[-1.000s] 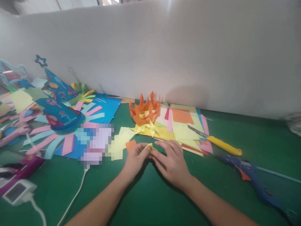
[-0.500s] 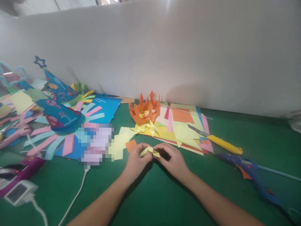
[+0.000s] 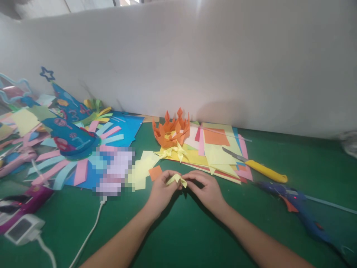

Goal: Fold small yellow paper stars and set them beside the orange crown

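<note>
Together, left hand (image 3: 164, 190) and right hand (image 3: 208, 191) meet over the green table (image 3: 178, 238).
The left pinches the folded yellow paper (image 3: 177, 179) near the orange crown (image 3: 171, 132); the right's fingertips curl in at its right edge.

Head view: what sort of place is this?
Probably a papercraft table, at home or in a classroom: a folded orange crown, a yellow-handled knife and a blue glue gun show it.

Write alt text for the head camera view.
Left hand holds a folded yellow paper piece, right hand at its edge, over a green table, before an orange paper crown. A yellow-handled knife and blue glue gun lie right, blue cone hats left.
</note>
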Demonstrator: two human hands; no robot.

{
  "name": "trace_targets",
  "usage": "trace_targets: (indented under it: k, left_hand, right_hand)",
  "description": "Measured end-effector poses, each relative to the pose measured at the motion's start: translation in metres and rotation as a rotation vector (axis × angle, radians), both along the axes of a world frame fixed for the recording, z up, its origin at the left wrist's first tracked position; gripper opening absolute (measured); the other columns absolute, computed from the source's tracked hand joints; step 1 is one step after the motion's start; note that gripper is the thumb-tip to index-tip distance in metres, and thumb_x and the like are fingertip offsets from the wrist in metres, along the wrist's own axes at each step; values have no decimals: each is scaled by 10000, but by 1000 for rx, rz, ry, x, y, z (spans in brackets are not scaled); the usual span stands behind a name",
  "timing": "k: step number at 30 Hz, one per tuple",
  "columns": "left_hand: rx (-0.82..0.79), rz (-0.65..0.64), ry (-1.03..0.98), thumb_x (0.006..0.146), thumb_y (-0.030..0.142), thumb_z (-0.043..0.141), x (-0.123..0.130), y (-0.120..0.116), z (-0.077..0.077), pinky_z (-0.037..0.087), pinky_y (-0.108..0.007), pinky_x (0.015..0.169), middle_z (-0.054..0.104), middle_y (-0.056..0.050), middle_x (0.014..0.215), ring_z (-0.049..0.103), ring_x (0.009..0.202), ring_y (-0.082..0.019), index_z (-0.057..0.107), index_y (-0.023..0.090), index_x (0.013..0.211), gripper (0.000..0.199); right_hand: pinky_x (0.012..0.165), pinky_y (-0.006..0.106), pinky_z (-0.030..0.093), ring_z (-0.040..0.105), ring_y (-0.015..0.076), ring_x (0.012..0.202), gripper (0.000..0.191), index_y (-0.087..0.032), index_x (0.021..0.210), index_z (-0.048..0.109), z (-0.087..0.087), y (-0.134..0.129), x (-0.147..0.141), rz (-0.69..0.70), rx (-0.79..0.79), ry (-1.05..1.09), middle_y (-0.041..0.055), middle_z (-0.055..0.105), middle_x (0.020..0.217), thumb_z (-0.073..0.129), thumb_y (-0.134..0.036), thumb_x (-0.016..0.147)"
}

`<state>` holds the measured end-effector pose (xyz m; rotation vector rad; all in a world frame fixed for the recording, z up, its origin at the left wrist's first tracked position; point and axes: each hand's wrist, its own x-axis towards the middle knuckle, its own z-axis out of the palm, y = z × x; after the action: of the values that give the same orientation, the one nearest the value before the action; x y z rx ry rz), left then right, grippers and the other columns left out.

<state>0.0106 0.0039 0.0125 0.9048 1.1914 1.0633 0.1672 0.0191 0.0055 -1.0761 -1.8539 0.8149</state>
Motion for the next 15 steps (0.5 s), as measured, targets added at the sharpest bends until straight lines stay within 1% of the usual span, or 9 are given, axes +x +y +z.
trace_targets:
  k: [4, 8, 15]
  left_hand:
    - [10, -25, -59, 692, 410, 691, 2, -2, 2, 446, -240, 684, 577, 11, 711, 544, 649, -99, 560, 152, 777, 301]
    - [45, -50, -65, 709, 423, 682, 2, -3, 4, 437, -245, 706, 571, 7, 708, 532, 679, -108, 566, 158, 774, 297]
    - [89, -99, -94, 735, 398, 665, 3, -5, 3, 426, -236, 714, 562, 14, 729, 513, 696, -103, 555, 168, 788, 261]
  right_hand:
    - [703, 295, 521, 655, 179, 760, 106, -210, 839, 688, -2, 0, 0, -11, -77, 54, 37, 698, 818, 588, -244, 832]
    - [680, 306, 530, 654, 191, 756, 125, -199, 836, 665, -3, 0, 0, -2, -155, 114, 49, 691, 809, 587, -296, 832]
    - [633, 281, 513, 609, 155, 659, 137, -185, 794, 583, 3, -2, -4, 35, -259, 236, 15, 627, 709, 566, -317, 824]
